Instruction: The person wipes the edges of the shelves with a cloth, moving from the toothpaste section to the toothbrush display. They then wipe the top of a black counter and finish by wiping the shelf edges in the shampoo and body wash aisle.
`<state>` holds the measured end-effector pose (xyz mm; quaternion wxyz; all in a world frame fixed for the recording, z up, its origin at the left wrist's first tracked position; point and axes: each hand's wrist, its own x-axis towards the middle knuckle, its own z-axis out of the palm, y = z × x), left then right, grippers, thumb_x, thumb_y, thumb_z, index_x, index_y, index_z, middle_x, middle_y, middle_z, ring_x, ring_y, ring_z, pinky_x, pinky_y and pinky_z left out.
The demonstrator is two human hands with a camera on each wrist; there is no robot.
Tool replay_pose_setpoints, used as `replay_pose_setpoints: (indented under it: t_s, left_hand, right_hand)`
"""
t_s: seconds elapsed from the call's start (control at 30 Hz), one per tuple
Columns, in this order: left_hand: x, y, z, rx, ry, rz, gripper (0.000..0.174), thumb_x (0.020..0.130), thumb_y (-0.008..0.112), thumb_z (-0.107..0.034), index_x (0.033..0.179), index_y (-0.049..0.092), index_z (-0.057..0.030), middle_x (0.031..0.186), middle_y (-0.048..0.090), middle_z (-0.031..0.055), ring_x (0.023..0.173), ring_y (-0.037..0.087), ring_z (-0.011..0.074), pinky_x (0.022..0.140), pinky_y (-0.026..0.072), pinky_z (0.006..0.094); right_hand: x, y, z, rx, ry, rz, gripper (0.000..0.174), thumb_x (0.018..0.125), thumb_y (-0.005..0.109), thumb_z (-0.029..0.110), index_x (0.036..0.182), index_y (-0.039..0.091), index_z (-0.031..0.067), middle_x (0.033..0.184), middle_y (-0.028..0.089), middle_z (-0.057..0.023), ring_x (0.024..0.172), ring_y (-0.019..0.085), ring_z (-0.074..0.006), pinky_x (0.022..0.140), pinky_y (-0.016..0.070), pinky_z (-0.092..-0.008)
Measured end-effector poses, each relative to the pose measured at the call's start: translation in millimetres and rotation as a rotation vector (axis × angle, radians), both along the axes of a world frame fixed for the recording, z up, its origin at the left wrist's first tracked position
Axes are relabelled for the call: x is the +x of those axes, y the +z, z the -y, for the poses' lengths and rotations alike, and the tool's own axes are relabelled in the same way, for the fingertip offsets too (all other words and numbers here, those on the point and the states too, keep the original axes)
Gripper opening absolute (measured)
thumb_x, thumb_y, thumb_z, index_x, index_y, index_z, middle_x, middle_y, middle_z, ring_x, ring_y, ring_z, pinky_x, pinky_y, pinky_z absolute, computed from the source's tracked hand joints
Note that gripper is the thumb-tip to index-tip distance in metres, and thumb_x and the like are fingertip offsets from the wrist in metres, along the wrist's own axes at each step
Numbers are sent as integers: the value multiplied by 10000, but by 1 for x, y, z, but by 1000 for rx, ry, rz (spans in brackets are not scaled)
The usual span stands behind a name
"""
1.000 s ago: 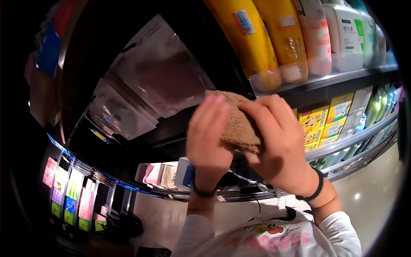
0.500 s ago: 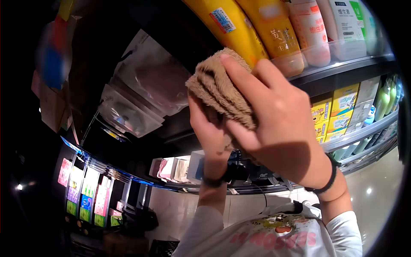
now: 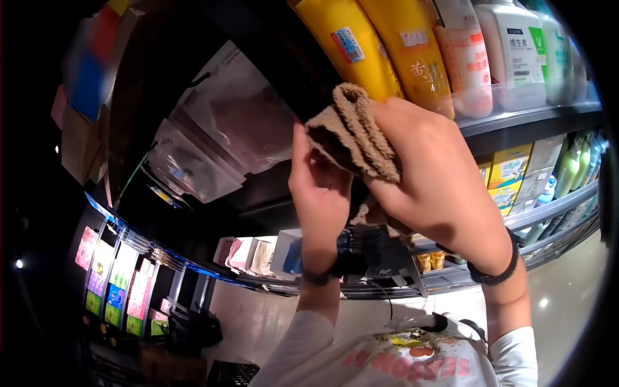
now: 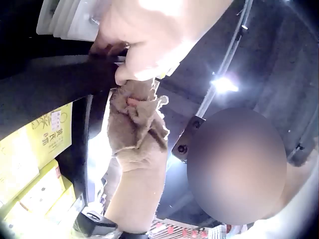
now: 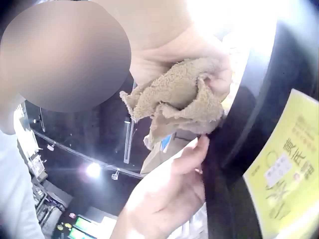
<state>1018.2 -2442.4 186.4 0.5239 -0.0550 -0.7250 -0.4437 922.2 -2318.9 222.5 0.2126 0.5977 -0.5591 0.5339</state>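
A brown fluffy cloth (image 3: pixel 354 132), bunched into folds, is gripped by my right hand (image 3: pixel 435 174) in front of the shelf. A loose end of it hangs below the palm, towards the wrist. My left hand (image 3: pixel 320 193) is just left of the cloth, palm showing and fingers loosely extended, with the fingertips right at the folds. In the right wrist view the cloth (image 5: pixel 182 97) drapes out of the upper hand, and the left hand (image 5: pixel 167 191) lies below it, fingertips close to the dark shelf edge. The left wrist view shows the cloth (image 4: pixel 137 122) hanging over the right palm.
Yellow bottles (image 3: pixel 351 48) and a white bottle (image 3: pixel 512 58) stand behind a clear lip on the upper right shelf. Yellow boxes (image 3: pixel 509 171) fill the shelf below. Clear plastic packets (image 3: pixel 238 116) hang at left. Small open boxes (image 3: pixel 258 255) line a lower shelf.
The left hand lay over the cloth beside the right one; it has turned palm-up and drawn off. The cloth went up, was folded over, and is now in the right hand.
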Motion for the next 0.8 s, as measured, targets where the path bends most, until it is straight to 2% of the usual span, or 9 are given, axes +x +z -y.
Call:
replay_pose_setpoints:
  t_s: [0.07, 0.13, 0.17, 0.27, 0.3, 0.47, 0.57, 0.63, 0.8]
  left_hand:
    - [-1, 3, 0, -121, 194, 44, 463, 930, 470, -50, 1367, 318, -58, 1243, 471, 97, 1121, 498, 187, 961, 431, 319]
    - [-3, 0, 7, 366, -572, -175, 428, 967, 426, -178, 1367, 323, -68, 1253, 468, 109, 1103, 512, 208, 953, 435, 338]
    - [-2, 2, 1, 348, -175, -45, 440, 979, 390, -278, 1365, 330, -76, 1250, 475, 127, 1078, 529, 226, 943, 437, 349]
    - [-4, 12, -7, 572, -166, -91, 465, 957, 453, -160, 1384, 299, -58, 1254, 476, 137, 1095, 516, 222, 951, 426, 338]
    - [-3, 8, -11, -74, 81, 6, 572, 896, 518, -5, 1403, 255, -36, 1256, 477, 127, 1125, 495, 204, 965, 405, 327]
    - [-5, -1, -1, 72, -20, -73, 701, 822, 560, 96, 1416, 207, -21, 1266, 474, 110, 1143, 488, 187, 983, 388, 308]
    - [0, -10, 1, 46, -2, -48, 678, 823, 564, 73, 1404, 222, -1, 1286, 453, 93, 1160, 473, 185, 983, 390, 311]
    - [4, -11, 4, -233, 409, 32, 715, 804, 622, 9, 1396, 221, 14, 1292, 398, 123, 1147, 460, 203, 996, 375, 320]
    - [2, -36, -11, -548, 516, -450, 547, 725, 712, -44, 1221, 482, -22, 1259, 354, 176, 1176, 403, 313, 979, 382, 410]
  right_hand:
    - [8, 6, 3, 11, 40, 53, 294, 654, 602, 67, 927, 525, -11, 815, 539, -203, 799, 520, -407, 689, 438, -423]
    - [11, 12, 11, -199, 21, 45, 286, 665, 597, 67, 932, 529, -11, 827, 550, -207, 810, 524, -411, 692, 440, -422]
    - [13, 15, 14, -186, 15, 71, 249, 672, 593, 65, 897, 534, -24, 816, 562, -218, 809, 532, -416, 693, 443, -427]
    - [13, 15, 7, 9, 8, 108, 206, 675, 594, 66, 844, 536, -38, 780, 564, -227, 799, 538, -421, 687, 444, -432]
    - [10, 12, 9, 104, -51, 133, 184, 678, 594, 73, 802, 532, -47, 756, 558, -236, 782, 537, -424, 683, 441, -441]
    - [2, 2, 4, -74, -46, -66, 219, 658, 609, 97, 793, 583, -74, 686, 576, -215, 670, 596, -378, 619, 495, -421]
    - [14, -22, -8, -83, -55, -115, 592, 646, 656, 76, 1194, 453, -17, 841, 484, -147, 730, 558, -320, 609, 474, -388]
    - [17, -36, -12, -26, -72, -132, 657, 622, 663, 66, 1237, 446, -15, 842, 467, -128, 749, 544, -293, 604, 478, -366]
    - [13, -54, -12, -5, 6, -67, 705, 607, 680, 84, 1261, 432, -3, 846, 460, -131, 762, 543, -293, 611, 478, -364]
